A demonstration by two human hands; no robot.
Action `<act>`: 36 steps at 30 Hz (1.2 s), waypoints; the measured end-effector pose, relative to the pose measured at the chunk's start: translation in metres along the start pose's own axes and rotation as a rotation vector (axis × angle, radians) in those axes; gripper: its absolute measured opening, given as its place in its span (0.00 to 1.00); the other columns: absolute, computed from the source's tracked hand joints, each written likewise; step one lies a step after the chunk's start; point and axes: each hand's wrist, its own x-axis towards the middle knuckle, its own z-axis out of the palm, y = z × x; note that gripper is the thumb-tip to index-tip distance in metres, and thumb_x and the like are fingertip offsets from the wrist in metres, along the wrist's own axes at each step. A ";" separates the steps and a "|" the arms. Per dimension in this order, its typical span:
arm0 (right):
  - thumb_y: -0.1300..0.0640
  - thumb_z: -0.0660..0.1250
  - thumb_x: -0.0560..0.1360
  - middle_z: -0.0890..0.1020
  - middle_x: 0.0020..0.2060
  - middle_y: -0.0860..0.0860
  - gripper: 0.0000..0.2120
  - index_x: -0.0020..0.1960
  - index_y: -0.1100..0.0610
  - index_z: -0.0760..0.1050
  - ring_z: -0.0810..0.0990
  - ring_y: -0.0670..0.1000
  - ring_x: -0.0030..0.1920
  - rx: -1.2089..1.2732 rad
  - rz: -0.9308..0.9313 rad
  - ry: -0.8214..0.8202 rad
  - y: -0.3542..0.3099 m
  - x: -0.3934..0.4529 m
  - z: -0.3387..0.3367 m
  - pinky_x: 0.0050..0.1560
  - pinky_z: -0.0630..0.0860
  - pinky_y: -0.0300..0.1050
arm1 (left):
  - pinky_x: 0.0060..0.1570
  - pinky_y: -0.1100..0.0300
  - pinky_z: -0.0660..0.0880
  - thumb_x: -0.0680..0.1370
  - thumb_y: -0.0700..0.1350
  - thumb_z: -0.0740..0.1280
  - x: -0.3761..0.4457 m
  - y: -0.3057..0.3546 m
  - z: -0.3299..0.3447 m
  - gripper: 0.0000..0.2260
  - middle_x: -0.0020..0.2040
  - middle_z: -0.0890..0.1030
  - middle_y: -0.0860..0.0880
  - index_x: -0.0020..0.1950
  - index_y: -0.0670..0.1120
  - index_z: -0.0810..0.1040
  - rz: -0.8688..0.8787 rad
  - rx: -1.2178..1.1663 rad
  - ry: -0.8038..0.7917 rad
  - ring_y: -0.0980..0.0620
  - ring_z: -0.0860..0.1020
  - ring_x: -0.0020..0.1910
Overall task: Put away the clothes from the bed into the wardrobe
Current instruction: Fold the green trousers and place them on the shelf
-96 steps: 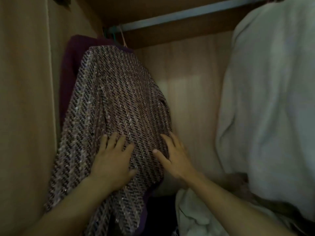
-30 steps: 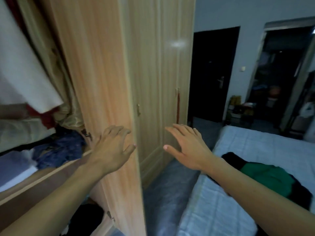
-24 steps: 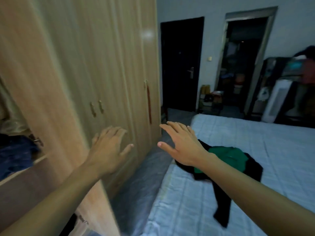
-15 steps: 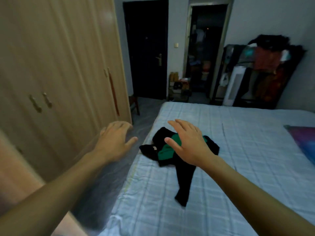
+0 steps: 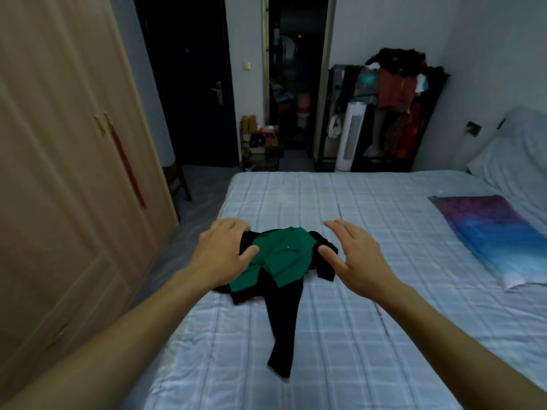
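Green and black, the small heap of crumpled clothes (image 5: 281,261) lies on the pale blue checked bed (image 5: 370,306), near its left edge, with one black sleeve or leg trailing toward the foot of the view. The left hand (image 5: 220,255) reaches out with its fingers spread and loosely bent, its fingertips over the black cloth at the heap's left end and its thumb against the green part; whether the palm presses down cannot be told. The right hand (image 5: 355,258) is open as well, fingers spread and slightly curved, holding nothing, just beside the heap's right end with its thumb near the black fabric. Both bare forearms stretch in from the lower corners. The light wooden wardrobe (image 5: 68,173) stands along the left, its visible doors closed, well apart from the clothes. A purple and blue patterned pillow (image 5: 497,235) lies on the right side of the bed. Beyond the bed stand a dark door (image 5: 192,84) and a black rack hung with garments (image 5: 396,113).
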 end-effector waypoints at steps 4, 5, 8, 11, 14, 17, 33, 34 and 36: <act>0.30 0.42 0.73 0.65 0.75 0.50 0.38 0.77 0.47 0.59 0.62 0.52 0.75 -0.061 0.022 -0.036 0.005 0.037 0.014 0.74 0.60 0.56 | 0.64 0.50 0.67 0.79 0.58 0.64 0.045 -0.019 0.023 0.20 0.68 0.72 0.51 0.68 0.50 0.71 0.011 -0.066 -0.007 0.48 0.67 0.69; 0.30 0.42 0.73 0.65 0.75 0.50 0.38 0.77 0.47 0.59 0.62 0.53 0.75 -0.076 0.023 -0.047 0.006 0.048 0.019 0.74 0.60 0.56 | 0.63 0.50 0.67 0.79 0.58 0.64 0.054 -0.026 0.030 0.20 0.67 0.73 0.51 0.67 0.50 0.71 0.013 -0.085 -0.009 0.48 0.67 0.68; 0.30 0.43 0.74 0.67 0.74 0.51 0.37 0.77 0.48 0.60 0.63 0.54 0.74 -0.110 0.032 -0.088 0.010 0.083 0.040 0.72 0.62 0.57 | 0.63 0.52 0.67 0.78 0.59 0.64 0.077 -0.053 0.054 0.20 0.65 0.74 0.52 0.67 0.50 0.72 0.001 -0.125 -0.037 0.49 0.68 0.67; 0.31 0.46 0.75 0.68 0.73 0.50 0.36 0.76 0.49 0.61 0.66 0.54 0.72 -0.114 0.030 -0.144 0.017 0.107 0.076 0.70 0.64 0.57 | 0.63 0.50 0.70 0.74 0.63 0.59 0.095 -0.086 0.083 0.26 0.64 0.75 0.52 0.65 0.50 0.73 -0.058 -0.166 -0.076 0.48 0.71 0.66; 0.32 0.48 0.76 0.68 0.73 0.50 0.35 0.76 0.49 0.61 0.66 0.54 0.72 -0.123 0.020 -0.220 0.028 0.119 0.116 0.69 0.66 0.58 | 0.64 0.48 0.70 0.76 0.61 0.63 0.103 -0.107 0.116 0.24 0.66 0.75 0.51 0.67 0.49 0.73 -0.126 -0.190 -0.160 0.47 0.71 0.67; 0.32 0.48 0.75 0.67 0.74 0.50 0.35 0.77 0.49 0.60 0.65 0.54 0.73 -0.076 0.036 -0.272 0.042 0.128 0.155 0.70 0.65 0.58 | 0.64 0.49 0.70 0.78 0.58 0.65 0.106 -0.120 0.151 0.22 0.68 0.73 0.51 0.69 0.50 0.71 -0.152 -0.203 -0.216 0.48 0.69 0.68; 0.40 0.64 0.76 0.64 0.75 0.52 0.35 0.78 0.50 0.58 0.61 0.55 0.74 0.081 0.159 -0.475 0.104 0.189 0.314 0.72 0.64 0.56 | 0.67 0.48 0.67 0.80 0.56 0.65 0.172 -0.150 0.292 0.22 0.70 0.70 0.50 0.72 0.49 0.68 -0.273 -0.224 -0.441 0.48 0.66 0.70; 0.40 0.65 0.76 0.63 0.76 0.52 0.35 0.78 0.50 0.57 0.60 0.55 0.75 0.079 0.165 -0.479 0.107 0.195 0.325 0.72 0.64 0.56 | 0.67 0.49 0.67 0.80 0.56 0.65 0.177 -0.152 0.302 0.22 0.70 0.71 0.51 0.72 0.50 0.68 -0.272 -0.218 -0.450 0.49 0.66 0.70; 0.40 0.67 0.75 0.61 0.76 0.53 0.37 0.78 0.50 0.57 0.59 0.56 0.76 0.072 0.181 -0.479 0.113 0.206 0.347 0.73 0.63 0.57 | 0.67 0.50 0.67 0.80 0.55 0.64 0.187 -0.156 0.322 0.23 0.70 0.71 0.51 0.72 0.50 0.68 -0.266 -0.204 -0.462 0.49 0.66 0.70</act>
